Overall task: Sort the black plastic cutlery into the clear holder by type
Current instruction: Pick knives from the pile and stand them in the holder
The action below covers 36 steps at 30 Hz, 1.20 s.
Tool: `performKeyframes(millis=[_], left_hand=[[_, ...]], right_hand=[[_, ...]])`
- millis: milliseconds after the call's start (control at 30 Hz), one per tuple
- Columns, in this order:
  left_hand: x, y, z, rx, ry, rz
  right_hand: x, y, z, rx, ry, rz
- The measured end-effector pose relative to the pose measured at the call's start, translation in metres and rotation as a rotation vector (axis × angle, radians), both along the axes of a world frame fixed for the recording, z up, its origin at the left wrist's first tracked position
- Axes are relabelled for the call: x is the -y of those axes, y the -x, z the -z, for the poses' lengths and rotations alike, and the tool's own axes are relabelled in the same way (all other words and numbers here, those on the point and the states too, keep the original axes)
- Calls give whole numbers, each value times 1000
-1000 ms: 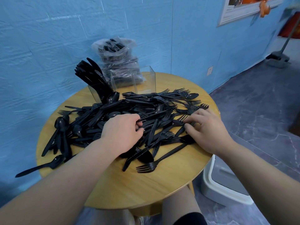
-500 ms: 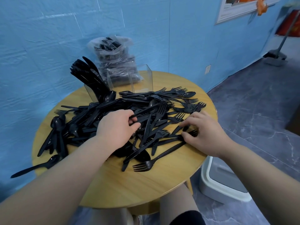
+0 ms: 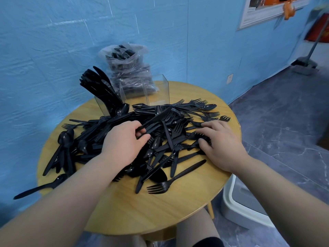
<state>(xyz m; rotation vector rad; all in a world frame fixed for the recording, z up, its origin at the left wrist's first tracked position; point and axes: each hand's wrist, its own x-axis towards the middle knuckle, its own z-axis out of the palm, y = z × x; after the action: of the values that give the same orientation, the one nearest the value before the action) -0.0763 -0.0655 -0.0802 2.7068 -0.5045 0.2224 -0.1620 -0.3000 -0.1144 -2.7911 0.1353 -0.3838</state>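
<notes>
**Both hands in the cutlery heap**

A lone fork (image 3: 161, 187) lies nearest on the round table (image 3: 160, 216). Beyond it, the left hand (image 3: 122, 141) pinches a knife (image 3: 156, 118) between curled fingers and thumb atop the pile (image 3: 165, 136). The right hand (image 3: 219, 139) rests loosely spread on forks. Farthest, the clear holder (image 3: 156, 91) has knives standing in its left compartment.

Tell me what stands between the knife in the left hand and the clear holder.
The left hand pinches a knife lying in the pile. Other cutlery crosses it, and heaped pieces lie between it and the clear holder. Above the pile nothing visible blocks the way.
</notes>
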Motion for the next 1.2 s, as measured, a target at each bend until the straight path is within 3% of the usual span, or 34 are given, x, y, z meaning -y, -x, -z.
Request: performKeyframes(millis=[200, 433, 767, 900, 1200], left_hand=[[9, 4, 0, -49, -49, 100], [16, 3, -5, -121, -62, 197], [3, -26, -6, 61, 30, -53], [5, -40, -10, 77, 19, -31], [15, -62, -11, -14, -106, 10]], right_hand=[[-1, -4, -1, -108, -34, 64], [0, -6, -2, -64, -37, -1], [3, -28, -18, 48, 10, 80], [15, -41, -24, 42, -21, 155], [8, -57, -23, 59, -40, 50]])
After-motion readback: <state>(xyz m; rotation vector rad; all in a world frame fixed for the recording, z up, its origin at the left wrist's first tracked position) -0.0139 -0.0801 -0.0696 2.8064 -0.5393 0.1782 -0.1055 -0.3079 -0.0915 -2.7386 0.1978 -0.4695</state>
